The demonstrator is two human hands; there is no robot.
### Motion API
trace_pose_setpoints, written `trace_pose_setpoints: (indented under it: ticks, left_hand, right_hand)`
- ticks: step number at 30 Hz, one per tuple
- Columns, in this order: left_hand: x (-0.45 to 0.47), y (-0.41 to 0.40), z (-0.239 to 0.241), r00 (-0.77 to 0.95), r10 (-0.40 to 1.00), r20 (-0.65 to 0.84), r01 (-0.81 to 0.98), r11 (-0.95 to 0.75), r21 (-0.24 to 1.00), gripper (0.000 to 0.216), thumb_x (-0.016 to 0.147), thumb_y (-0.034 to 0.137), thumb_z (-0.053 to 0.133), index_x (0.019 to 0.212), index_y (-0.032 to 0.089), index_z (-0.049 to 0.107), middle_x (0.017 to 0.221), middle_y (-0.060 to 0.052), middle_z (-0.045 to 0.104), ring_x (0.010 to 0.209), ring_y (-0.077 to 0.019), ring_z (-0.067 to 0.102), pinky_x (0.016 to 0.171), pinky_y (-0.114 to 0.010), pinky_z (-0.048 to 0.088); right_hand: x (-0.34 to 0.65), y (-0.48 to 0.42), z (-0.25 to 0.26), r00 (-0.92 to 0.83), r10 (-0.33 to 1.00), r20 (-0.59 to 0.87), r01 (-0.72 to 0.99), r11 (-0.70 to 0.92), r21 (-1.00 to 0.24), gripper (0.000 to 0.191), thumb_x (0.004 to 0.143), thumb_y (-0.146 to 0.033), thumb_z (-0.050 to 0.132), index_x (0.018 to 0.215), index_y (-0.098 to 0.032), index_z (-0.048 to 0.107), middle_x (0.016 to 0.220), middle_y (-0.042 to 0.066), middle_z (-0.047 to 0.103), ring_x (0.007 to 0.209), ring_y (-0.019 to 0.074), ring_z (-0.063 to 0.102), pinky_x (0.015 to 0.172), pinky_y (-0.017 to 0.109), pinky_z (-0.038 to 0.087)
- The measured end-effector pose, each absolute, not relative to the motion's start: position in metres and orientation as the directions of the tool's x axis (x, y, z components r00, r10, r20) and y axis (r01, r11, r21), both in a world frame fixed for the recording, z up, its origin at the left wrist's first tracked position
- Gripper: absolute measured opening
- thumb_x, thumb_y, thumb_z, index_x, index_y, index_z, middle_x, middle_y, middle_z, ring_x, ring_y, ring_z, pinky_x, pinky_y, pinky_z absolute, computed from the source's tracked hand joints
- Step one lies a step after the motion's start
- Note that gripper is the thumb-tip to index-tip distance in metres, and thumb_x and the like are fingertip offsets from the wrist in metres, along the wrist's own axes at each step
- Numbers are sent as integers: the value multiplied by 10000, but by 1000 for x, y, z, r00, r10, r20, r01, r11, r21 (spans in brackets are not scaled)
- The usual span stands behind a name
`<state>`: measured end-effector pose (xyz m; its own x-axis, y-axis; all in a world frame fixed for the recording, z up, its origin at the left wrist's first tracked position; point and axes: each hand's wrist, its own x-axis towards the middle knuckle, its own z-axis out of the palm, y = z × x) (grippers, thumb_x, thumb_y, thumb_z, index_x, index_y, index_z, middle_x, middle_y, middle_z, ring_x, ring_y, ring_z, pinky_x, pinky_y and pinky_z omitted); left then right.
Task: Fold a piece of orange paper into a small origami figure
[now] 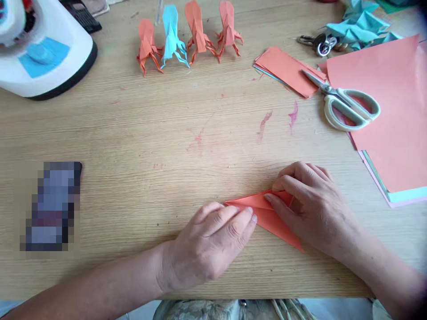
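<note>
A folded piece of orange paper (280,224) lies on the table near its front edge, creased into a pointed shape with its narrow tip to the left. My left hand (216,242) presses its fingertips on the paper's left part, the fingers held together. On the upper right part, my right hand (310,206) pinches the paper's edge between thumb and curled fingers. The right end of the paper is partly hidden under the right hand.
Several folded paper figures (199,31) stand at the back. Scissors (347,102) rest on orange sheets (390,111) and a stack of cut paper strips (287,69) at right. Keys (322,44) lie behind. A blurred phone (53,204) and a white machine (56,26) are at left.
</note>
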<state>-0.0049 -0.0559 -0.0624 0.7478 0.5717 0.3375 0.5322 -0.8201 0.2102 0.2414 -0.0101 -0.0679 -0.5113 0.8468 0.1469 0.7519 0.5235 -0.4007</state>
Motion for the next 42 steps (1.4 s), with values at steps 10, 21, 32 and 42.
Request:
trace_pose_setpoints:
  ticks: [10, 21, 32, 42]
  left_hand:
    - [6, -78, -59, 759, 615, 215, 623, -782, 37, 386, 987, 100, 398, 1304, 21, 603, 1424, -148, 571, 1288, -261, 564, 1006, -347, 533]
    - [8, -87, -64, 734, 644, 216, 648, -759, 60, 449, 978, 72, 300, 1315, -10, 586, 1395, -197, 581, 1326, -322, 533, 1057, -404, 508]
    - [8, -83, -63, 667, 698, 263, 720, -694, 17, 369, 946, 72, 474, 1271, 103, 645, 1207, -73, 701, 1020, -230, 639, 833, -367, 535]
    - [7, -83, -68, 656, 712, 249, 718, -691, 82, 347, 964, 123, 491, 1280, 60, 620, 1229, -152, 675, 1131, -280, 618, 936, -425, 555]
  right_hand:
    - [242, -9, -68, -520, 837, 174, 740, 542, -397, 99, 909, -234, 592, 813, -215, 575, 848, 37, 559, 764, 198, 543, 791, 399, 427]
    - [242, -7, -67, -517, 842, 153, 722, 525, -450, 90, 904, -231, 611, 824, -220, 571, 847, 44, 574, 766, 220, 567, 791, 430, 428]
    - [243, -10, -64, -503, 852, 144, 723, 507, -470, 90, 929, -228, 580, 841, -225, 561, 850, 30, 576, 764, 203, 570, 777, 409, 428]
    - [244, -14, -63, -514, 847, 134, 723, 511, -465, 70, 919, -175, 575, 866, -218, 563, 844, 31, 576, 777, 194, 548, 777, 387, 421]
